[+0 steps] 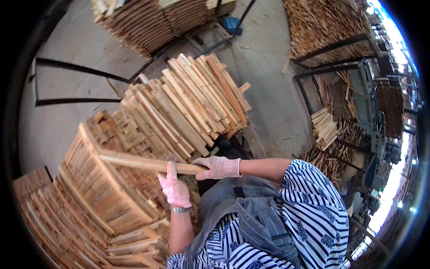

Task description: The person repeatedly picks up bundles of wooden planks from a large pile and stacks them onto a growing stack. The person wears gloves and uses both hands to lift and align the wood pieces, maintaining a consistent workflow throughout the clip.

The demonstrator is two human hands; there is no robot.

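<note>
One long, pale wooden strip runs leftward from our pink-gloved right hand, which grips its end; our pink-gloved left hand, closure unclear to us, presumably steadies it.

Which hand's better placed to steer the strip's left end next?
Probably the left hand: it touches the wooden strip nearer that end, whereas the right hand grips the opposite end.

Grey concrete floor; black metal frame at left; tall stack of wooden strips at top, blue object near it. At right: a second stack, scattered wood sticks and a grey-green machine.
</note>
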